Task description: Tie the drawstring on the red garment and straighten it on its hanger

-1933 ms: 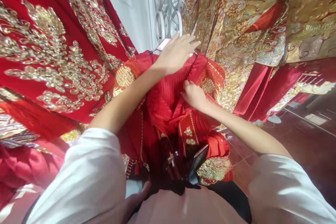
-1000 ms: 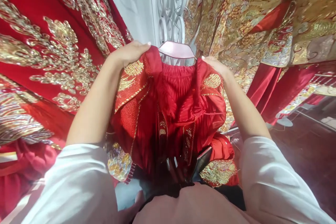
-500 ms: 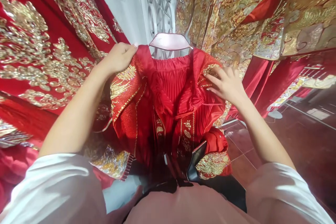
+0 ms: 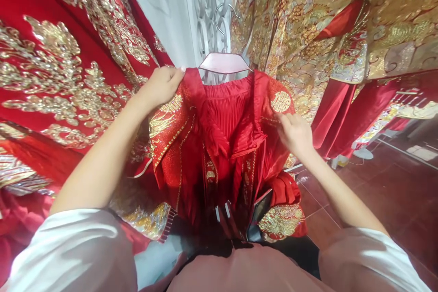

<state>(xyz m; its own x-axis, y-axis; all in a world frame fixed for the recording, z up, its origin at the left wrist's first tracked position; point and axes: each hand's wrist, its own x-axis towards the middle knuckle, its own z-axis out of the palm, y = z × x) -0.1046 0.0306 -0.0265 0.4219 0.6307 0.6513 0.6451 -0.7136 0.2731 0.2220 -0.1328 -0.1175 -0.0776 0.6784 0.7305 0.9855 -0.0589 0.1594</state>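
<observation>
The red jacket [image 4: 188, 146] hangs open-fronted below the pale hanger [image 4: 225, 63], its collar spread just beneath it. Left of the hanger, the left hand [image 4: 163, 83] has a closed grip on one shoulder; lower, to the hanger's right, the right hand [image 4: 297, 134] pinches cloth under a gold medallion [image 4: 281, 101]. The satin looks soft and slippery — likely to slump — while the embroidery seems stiffer and easily snagged. The plain shoulder cloth beside the hanger should be the safest hold.
</observation>
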